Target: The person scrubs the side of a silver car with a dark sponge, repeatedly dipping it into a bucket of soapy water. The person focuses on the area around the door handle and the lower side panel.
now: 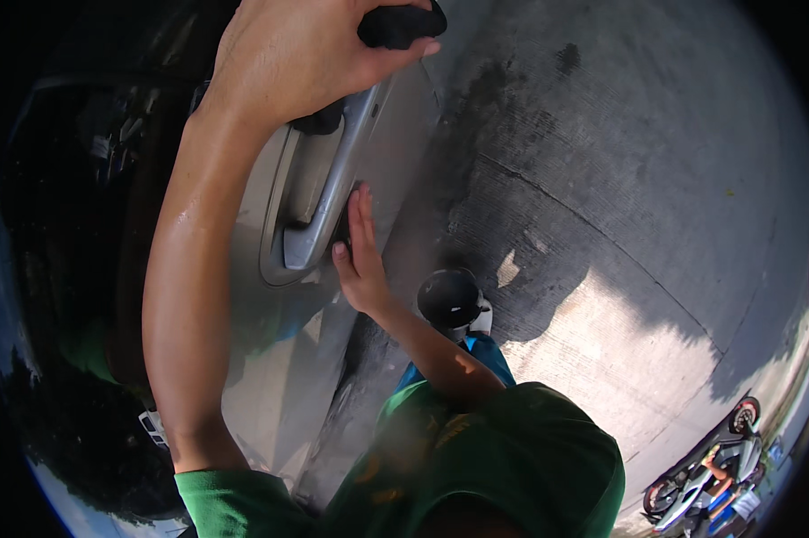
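My left hand [310, 54] is closed round a black cloth [402, 25] at the upper end of a car's door handle [328, 193]. More black cloth bulges out below that hand, beside the recess behind the handle. The handle is a silver bar on a silver-grey car door [283, 359]. My right hand [361, 260] lies with its fingers stretched out along the door panel, just to the right of the handle's lower end. Nothing shows in the right hand.
Dark car window glass [73, 269] fills the left side. By my feet stands a dark round thing [449, 298], perhaps a bucket, next to a white shoe [483, 318]. Concrete ground [637, 179] stretches right, partly shaded. A motorcycle [709, 466] is parked at the lower right.
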### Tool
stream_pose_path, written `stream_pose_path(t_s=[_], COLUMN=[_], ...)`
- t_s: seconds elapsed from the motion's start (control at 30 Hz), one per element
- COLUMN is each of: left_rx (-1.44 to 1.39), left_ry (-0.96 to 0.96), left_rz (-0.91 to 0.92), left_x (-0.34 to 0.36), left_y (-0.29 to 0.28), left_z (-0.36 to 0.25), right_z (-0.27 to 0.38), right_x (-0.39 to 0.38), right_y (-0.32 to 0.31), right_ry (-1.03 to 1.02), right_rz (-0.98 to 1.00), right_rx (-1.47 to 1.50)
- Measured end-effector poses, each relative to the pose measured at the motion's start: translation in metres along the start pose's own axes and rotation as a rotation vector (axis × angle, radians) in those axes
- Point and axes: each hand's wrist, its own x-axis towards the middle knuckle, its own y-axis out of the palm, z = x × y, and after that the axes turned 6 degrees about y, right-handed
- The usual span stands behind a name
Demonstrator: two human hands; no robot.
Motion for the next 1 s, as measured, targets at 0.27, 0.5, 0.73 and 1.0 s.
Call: stream_pose_path(t_s=[0.27, 0.5, 0.73, 1.0], left_rx=[0.043, 0.040, 0.005, 0.050], left_ry=[0.022, 0.084, 0.070, 0.060], left_rz=[0.018, -0.026, -0.029, 0.005], left_x=[0.001, 0.000, 0.006, -0.004], left_y=[-0.002, 0.000, 0.005, -0.012], left_z=[0.002, 0.006, 0.002, 0.002], right_z=[0.033, -0.001, -0.024, 0.031], right_x=[0.165, 0.004, 0.186, 0.174], right_y=[-0.078, 0.002, -0.081, -0.071], right_ry=[-0.160, -0.008, 0.248, 0.295], right_rz=[-0.203, -0.011, -0.278, -0.260], right_rx=[-0.167, 0.057, 0.336, 0.314])
